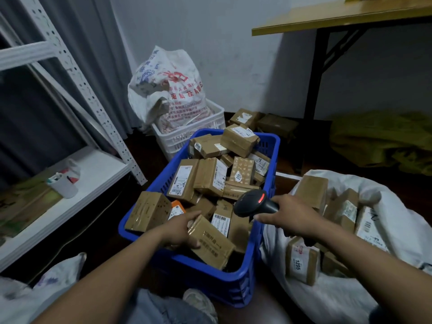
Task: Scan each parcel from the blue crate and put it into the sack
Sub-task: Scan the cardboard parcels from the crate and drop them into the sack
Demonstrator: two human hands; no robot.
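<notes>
The likeliest slip, as I judge it, is scanning the wrong label: the blue crate is heaped so full that several barcoded faces lie side by side under my scanner, and its red light could catch the white label of a neighbouring box instead of the one I am lifting. A second risk is the pile itself. The brown parcel I have hold of sits at the near end of the crate, about six o'clock in the heap, partly wedged against the boxes around it, so pulling it up could tip a loose neighbour such as the box perched on the rim at eight o'clock, which might slide off onto the floor. My left hand is clenched partway around the near-left end of that parcel, fingers curled over its taped edge and thumb on top; the grip is on it, though I cannot tell whether the box has left the pile yet. My right hand is wrapped tight around the scanner's handle, head aimed toward ten o'clock across the crate, forefinger under it near the trigger. The white sack lies open at three o'clock, just beside the crate, already holding several boxes, so the drop is short but crosses under my scanning arm.
</notes>
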